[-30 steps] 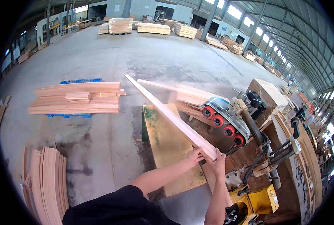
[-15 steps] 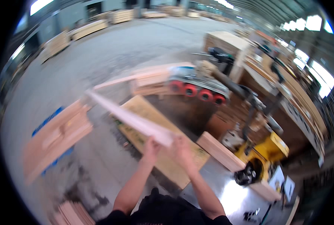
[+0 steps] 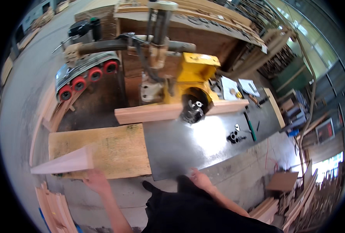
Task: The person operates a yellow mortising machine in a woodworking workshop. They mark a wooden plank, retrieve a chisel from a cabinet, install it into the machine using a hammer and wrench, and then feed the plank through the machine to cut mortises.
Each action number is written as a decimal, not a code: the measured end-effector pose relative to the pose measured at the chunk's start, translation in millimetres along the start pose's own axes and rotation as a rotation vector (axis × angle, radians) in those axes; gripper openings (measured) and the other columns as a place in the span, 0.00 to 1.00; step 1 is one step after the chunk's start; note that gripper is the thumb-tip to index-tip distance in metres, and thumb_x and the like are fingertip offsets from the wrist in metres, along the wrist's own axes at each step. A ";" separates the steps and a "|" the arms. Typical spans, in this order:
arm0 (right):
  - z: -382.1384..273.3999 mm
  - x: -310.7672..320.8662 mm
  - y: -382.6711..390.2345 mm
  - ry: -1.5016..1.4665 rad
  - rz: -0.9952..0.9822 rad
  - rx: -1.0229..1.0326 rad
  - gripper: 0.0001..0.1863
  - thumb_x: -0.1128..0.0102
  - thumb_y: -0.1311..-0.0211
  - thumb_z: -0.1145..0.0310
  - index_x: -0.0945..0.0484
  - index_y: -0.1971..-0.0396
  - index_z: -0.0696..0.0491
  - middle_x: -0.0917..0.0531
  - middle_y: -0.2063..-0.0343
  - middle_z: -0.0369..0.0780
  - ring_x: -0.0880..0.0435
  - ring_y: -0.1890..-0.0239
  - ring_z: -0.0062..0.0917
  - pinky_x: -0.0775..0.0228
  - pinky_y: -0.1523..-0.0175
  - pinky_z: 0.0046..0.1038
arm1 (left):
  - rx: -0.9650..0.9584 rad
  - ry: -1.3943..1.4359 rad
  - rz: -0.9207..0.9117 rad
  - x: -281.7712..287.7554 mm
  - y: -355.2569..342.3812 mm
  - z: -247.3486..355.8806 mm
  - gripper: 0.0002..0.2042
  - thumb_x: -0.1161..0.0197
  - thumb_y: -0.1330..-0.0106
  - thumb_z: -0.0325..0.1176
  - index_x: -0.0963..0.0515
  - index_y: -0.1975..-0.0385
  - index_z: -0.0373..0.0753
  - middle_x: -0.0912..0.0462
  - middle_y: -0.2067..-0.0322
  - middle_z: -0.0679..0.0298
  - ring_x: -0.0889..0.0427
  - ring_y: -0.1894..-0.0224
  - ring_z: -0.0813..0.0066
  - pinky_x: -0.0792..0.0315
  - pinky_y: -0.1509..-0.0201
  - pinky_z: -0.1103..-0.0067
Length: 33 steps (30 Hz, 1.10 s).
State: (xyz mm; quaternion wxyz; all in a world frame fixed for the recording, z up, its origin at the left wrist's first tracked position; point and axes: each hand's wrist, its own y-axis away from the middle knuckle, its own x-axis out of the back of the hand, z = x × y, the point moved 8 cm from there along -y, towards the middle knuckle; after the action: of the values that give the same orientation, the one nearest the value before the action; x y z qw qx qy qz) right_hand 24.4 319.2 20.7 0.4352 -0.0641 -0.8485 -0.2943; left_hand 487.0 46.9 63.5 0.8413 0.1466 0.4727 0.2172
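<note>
Left hand (image 3: pixel 96 179) at the near edge of the table (image 3: pixel 180 147), just under the end of one long pale wooden board (image 3: pixel 63 162); board tilted, near end by the hand, far end running out to the left over the floor. Grip of the left hand: cannot tell whether curled round the board or only pressed against its underside, fingers hidden behind the wood. Right hand (image 3: pixel 200 179) apart from the board, resting on the near edge of the steel plate of the table, fingers loosely spread, pinching nothing.

One plywood sheet (image 3: pixel 102 149) lying flat on the left part of the table, touching the steel plate along its right edge. One wooden fence (image 3: pixel 149 113) lying across the back of the table, with one round cutter head (image 3: pixel 192 110) set in its gap. One yellow machine housing (image 3: pixel 195 73) behind the cutter. One power feeder (image 3: pixel 85 73) at upper left, three red rollers (image 3: pixel 88 73) counted on its side. Two small dark ring-shaped parts (image 3: pixel 233 137) on the steel at right, just beside one green-handled tool (image 3: pixel 250 126). One stack of thin wooden boards (image 3: pixel 54 207) on the floor at lower left. One flat cardboard piece (image 3: pixel 281 181) on the floor at right. More timber stacked at far right, too blurred to count.
</note>
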 end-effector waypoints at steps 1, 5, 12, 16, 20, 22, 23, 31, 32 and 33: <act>16.2 7.0 9.2 -0.045 0.039 -0.062 0.30 0.37 0.36 0.63 0.32 0.35 0.52 0.12 0.62 0.44 0.12 0.60 0.40 0.21 0.53 0.40 | 0.039 -0.090 -0.031 14.8 2.7 -17.2 0.27 0.56 0.24 0.56 0.29 0.42 0.39 0.23 0.56 0.65 0.26 0.62 0.75 0.29 0.55 0.78; 67.1 1.2 22.0 -0.206 0.080 -0.109 0.27 0.38 0.35 0.63 0.30 0.38 0.53 0.12 0.62 0.44 0.13 0.58 0.41 0.22 0.53 0.41 | 0.200 -0.419 0.045 63.2 36.8 -113.1 0.24 0.57 0.24 0.52 0.29 0.42 0.38 0.24 0.57 0.66 0.26 0.62 0.76 0.30 0.57 0.78; 142.3 73.9 -36.5 -0.063 0.052 0.021 0.20 0.40 0.34 0.61 0.26 0.45 0.50 0.14 0.63 0.47 0.15 0.59 0.46 0.23 0.54 0.46 | 0.330 -0.768 -0.001 50.4 129.0 -271.2 0.17 0.47 0.26 0.44 0.24 0.47 0.41 0.20 0.62 0.68 0.25 0.62 0.77 0.30 0.56 0.79; 217.0 167.8 -81.8 0.049 0.145 0.038 0.17 0.40 0.35 0.62 0.23 0.49 0.51 0.14 0.62 0.47 0.15 0.59 0.46 0.23 0.55 0.45 | 0.249 -0.861 -0.032 7.4 173.6 -351.6 0.15 0.44 0.27 0.42 0.23 0.48 0.40 0.18 0.62 0.65 0.22 0.62 0.76 0.27 0.56 0.79; 266.2 262.6 -104.4 -0.042 0.416 0.182 0.16 0.38 0.40 0.72 0.20 0.51 0.54 0.14 0.60 0.47 0.15 0.59 0.43 0.22 0.54 0.41 | 0.246 -0.926 -0.036 -14.5 228.9 -402.1 0.15 0.42 0.28 0.39 0.23 0.48 0.37 0.17 0.62 0.62 0.18 0.63 0.73 0.23 0.59 0.78; 279.9 294.4 -113.5 -0.225 0.370 0.055 0.14 0.39 0.38 0.69 0.20 0.52 0.52 0.15 0.67 0.43 0.15 0.63 0.43 0.23 0.58 0.42 | 0.315 -0.947 -0.152 -47.5 256.9 -433.1 0.11 0.43 0.26 0.32 0.22 0.49 0.36 0.15 0.62 0.60 0.16 0.63 0.75 0.23 0.60 0.81; 283.9 296.9 -121.8 -0.244 0.323 0.056 0.15 0.38 0.37 0.66 0.20 0.51 0.53 0.15 0.67 0.44 0.15 0.64 0.44 0.23 0.58 0.42 | 0.363 -0.982 -0.196 -59.4 263.7 -451.0 0.10 0.45 0.25 0.30 0.22 0.49 0.35 0.15 0.61 0.60 0.16 0.62 0.76 0.23 0.58 0.81; 147.5 267.0 -175.9 -0.379 0.004 0.428 0.24 0.41 0.30 0.55 0.24 0.43 0.57 0.14 0.57 0.52 0.15 0.52 0.45 0.23 0.48 0.39 | 0.402 -1.054 -0.237 -100.7 282.5 -484.2 0.11 0.47 0.25 0.30 0.22 0.50 0.35 0.14 0.59 0.60 0.16 0.59 0.76 0.24 0.57 0.81; 131.2 279.3 -184.2 -0.400 0.059 0.472 0.24 0.41 0.30 0.55 0.25 0.44 0.58 0.15 0.56 0.52 0.16 0.51 0.45 0.24 0.47 0.39 | 0.388 -1.071 -0.287 -111.8 276.0 -489.7 0.11 0.47 0.24 0.30 0.22 0.49 0.35 0.14 0.59 0.60 0.16 0.59 0.76 0.24 0.56 0.81; 111.9 292.3 -193.7 -0.388 0.057 0.515 0.23 0.42 0.29 0.56 0.24 0.45 0.58 0.15 0.55 0.52 0.16 0.51 0.46 0.25 0.47 0.40 | 0.383 -1.072 -0.318 -115.2 266.8 -495.5 0.11 0.47 0.24 0.31 0.22 0.49 0.35 0.14 0.59 0.61 0.16 0.59 0.76 0.24 0.56 0.81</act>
State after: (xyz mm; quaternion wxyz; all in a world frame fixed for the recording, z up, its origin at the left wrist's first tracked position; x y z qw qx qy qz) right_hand -303.9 179.7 111.5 0.2755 -0.0307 -0.9600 -0.0400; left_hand -52.1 239.5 15.7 0.9437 0.3125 0.0286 -0.1051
